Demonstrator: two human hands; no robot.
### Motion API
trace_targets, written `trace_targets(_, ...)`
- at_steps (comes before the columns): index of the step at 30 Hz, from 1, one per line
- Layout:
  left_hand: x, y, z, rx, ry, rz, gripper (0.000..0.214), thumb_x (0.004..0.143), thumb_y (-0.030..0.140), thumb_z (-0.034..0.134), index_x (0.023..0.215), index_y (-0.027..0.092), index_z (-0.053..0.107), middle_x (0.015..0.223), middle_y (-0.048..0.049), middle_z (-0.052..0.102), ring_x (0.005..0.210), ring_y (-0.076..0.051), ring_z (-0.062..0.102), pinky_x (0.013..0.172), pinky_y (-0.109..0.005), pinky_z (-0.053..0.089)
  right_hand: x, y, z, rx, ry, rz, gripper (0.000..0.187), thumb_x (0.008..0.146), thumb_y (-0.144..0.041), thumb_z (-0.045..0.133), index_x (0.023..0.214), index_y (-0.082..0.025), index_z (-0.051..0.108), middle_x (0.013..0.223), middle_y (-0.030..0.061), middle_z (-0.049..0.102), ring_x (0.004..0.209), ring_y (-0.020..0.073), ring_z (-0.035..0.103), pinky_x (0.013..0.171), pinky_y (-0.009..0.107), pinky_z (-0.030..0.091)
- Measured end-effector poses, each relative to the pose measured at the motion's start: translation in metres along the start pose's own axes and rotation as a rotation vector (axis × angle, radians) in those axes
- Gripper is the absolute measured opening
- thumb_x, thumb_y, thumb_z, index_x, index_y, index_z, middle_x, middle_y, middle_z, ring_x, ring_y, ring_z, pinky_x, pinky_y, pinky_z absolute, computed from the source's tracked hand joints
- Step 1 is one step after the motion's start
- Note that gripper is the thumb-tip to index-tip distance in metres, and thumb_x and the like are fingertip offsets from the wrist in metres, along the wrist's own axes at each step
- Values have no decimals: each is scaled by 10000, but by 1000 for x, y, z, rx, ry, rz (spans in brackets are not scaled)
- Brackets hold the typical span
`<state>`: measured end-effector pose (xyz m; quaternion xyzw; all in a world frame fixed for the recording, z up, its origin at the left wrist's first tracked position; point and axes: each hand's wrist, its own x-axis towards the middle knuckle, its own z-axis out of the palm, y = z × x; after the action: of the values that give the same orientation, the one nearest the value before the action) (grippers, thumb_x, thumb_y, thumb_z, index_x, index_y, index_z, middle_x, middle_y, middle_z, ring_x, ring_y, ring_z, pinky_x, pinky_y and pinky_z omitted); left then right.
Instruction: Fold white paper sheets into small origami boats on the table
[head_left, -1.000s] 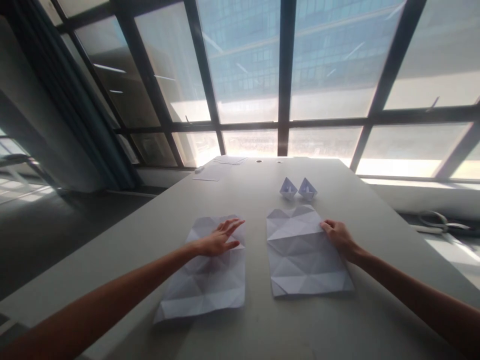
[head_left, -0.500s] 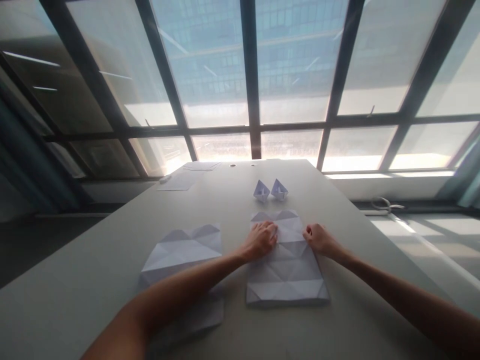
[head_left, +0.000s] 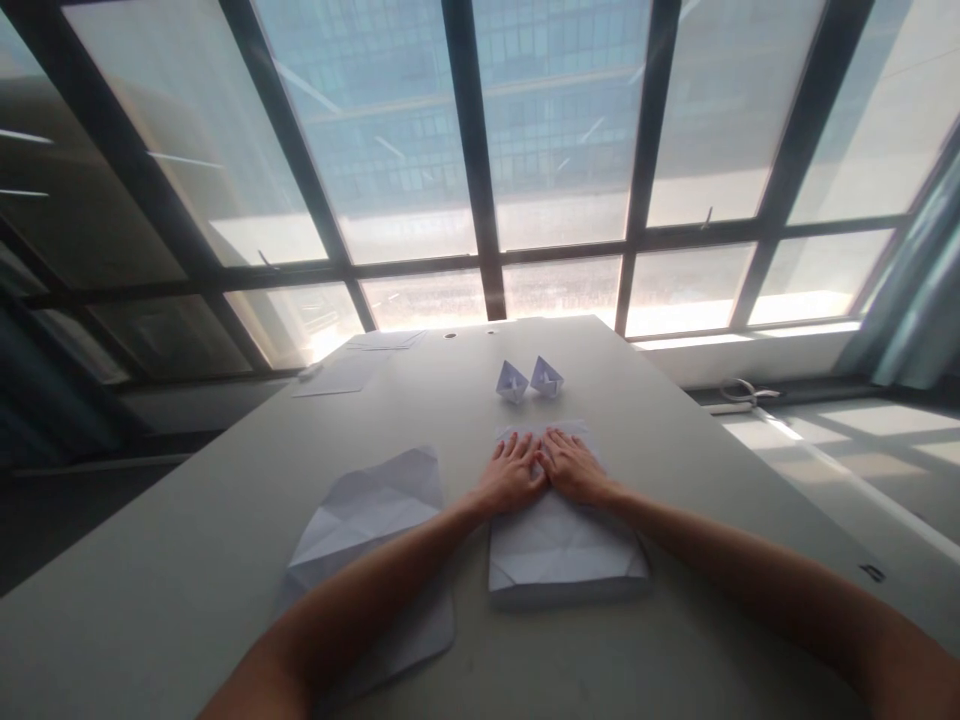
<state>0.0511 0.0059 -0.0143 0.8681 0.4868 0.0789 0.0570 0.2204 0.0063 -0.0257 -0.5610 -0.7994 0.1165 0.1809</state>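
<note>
Here's the creased white sheet [head_left: 566,560], thin paper scored with diagonal folds, lying on the smooth counter [head_left: 225,540] directly under both palms! Left hand [head_left: 514,472] and right hand [head_left: 572,465] press flat, fingers extended, side by side across its far half. Left, a crinkled second sheet [head_left: 375,500]; farther out, two pointed paper shapes [head_left: 512,384].

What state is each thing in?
Left hand: open, palm down.
Right hand: open, palm down.
Right rectangular white paper sheet: creased, beneath both hands.
Left white paper sheet: creased, opened out, uneven.
Two small white paper shapes: folded, side by side.
Far white paper sheets: lying flat.
Right teal curtain: drawn aside.
</note>
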Motion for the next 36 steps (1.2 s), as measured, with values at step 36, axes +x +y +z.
trace_targets(36, -28, -9, -13, -1, -54, 97, 695, 991, 637, 271, 1575, 264, 225, 1633, -71, 208, 1514, -262, 143, 1207, -524, 110, -33, 2, -13, 0, -107, -260, 638, 1005, -429, 330, 1561, -124, 269, 1608, 137, 250, 1499, 238, 194, 1220, 446, 140)
